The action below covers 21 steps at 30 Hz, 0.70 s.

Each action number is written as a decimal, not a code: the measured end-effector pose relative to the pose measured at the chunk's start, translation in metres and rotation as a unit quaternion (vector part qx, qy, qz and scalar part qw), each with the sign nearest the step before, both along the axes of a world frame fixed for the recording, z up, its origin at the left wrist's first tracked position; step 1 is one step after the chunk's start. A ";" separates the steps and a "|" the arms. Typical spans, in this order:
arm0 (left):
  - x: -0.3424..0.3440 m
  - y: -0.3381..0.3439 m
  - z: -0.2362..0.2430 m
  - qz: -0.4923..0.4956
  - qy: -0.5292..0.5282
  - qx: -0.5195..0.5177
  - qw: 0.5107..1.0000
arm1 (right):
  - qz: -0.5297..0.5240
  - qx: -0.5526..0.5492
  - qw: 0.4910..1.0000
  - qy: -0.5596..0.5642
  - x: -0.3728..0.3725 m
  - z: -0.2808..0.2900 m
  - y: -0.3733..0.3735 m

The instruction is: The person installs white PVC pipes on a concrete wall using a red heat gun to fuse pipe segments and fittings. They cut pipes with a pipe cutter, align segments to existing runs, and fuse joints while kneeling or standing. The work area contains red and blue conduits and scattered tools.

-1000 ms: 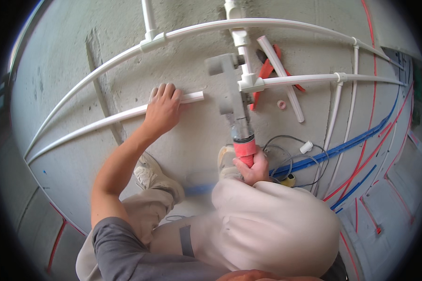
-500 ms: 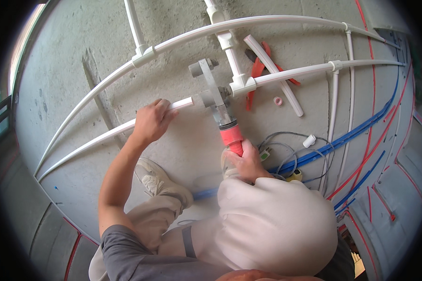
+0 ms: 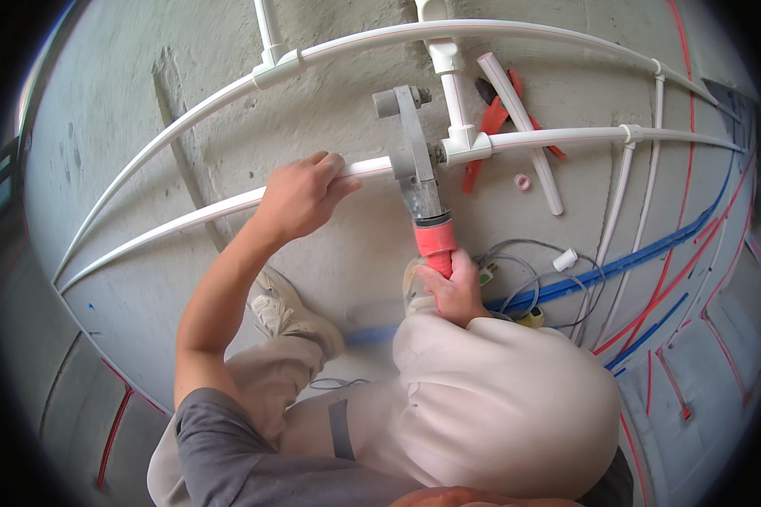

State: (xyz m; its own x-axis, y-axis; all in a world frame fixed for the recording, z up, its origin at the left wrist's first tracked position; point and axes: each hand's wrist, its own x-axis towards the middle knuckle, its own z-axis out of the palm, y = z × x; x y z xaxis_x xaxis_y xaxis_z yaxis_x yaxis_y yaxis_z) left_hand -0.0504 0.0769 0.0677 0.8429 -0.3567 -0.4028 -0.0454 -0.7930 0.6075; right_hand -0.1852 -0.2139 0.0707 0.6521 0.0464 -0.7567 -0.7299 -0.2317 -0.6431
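My left hand (image 3: pixel 304 198) is closed round a long white plastic pipe (image 3: pixel 196 211) near its right end. That end meets the grey heating socket on the pipe fusion welder (image 3: pixel 435 241). How deep it sits cannot be seen. With fingers wrapped round its red handle, my right hand (image 3: pixel 457 290) holds the welder upright from below. On the plate's other side, a small die is at the mouth of a white tee fitting (image 3: pixel 468 147); whether it is inside is unclear. A second socket (image 3: pixel 386 103) higher on the plate has nothing in it.
Red-handled pipe cutters (image 3: pixel 473 169) lie under a loose white pipe piece (image 3: pixel 524 135), near a small pink-white ring (image 3: pixel 522 182). A white coupling (image 3: pixel 565 259) rests by a grey cable (image 3: pixel 596 291) and blue conduits (image 3: pixel 651 252). Above runs another long white pipe (image 3: pixel 380 38).
The gap between pipe end and heating socket has closed. The welder now stands right against the tee's mouth. My left hand has moved right with the pipe, and the whole view has shifted slightly.
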 end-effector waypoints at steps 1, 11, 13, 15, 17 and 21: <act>0.001 0.000 0.001 0.001 0.008 -0.009 1.000 | -0.003 -0.001 1.000 0.010 0.001 0.001 0.000; 0.015 0.010 0.004 -0.033 0.105 0.025 0.994 | 0.020 -0.021 0.999 0.017 0.007 0.006 0.001; 0.017 0.009 0.005 -0.035 0.103 0.019 0.994 | 0.039 -0.035 0.998 0.036 0.008 0.008 0.002; 0.015 0.004 0.005 -0.030 0.089 0.039 0.995 | 0.062 -0.070 0.993 0.071 0.008 0.010 0.003; 0.013 -0.002 0.006 -0.025 0.083 0.054 0.995 | 0.063 -0.051 0.994 0.078 0.007 0.011 0.005; 0.016 -0.005 0.007 -0.034 0.083 0.064 0.994 | 0.078 -0.035 0.989 0.122 0.009 0.013 0.004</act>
State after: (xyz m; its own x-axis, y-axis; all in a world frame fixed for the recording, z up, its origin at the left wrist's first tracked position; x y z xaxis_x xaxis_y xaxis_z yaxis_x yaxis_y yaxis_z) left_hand -0.0344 0.0724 0.0749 0.7369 -0.3477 -0.5797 -0.0090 -0.8625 0.5060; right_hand -0.1766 -0.2099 0.0839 0.4392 0.0740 -0.8953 -0.8131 -0.3910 -0.4312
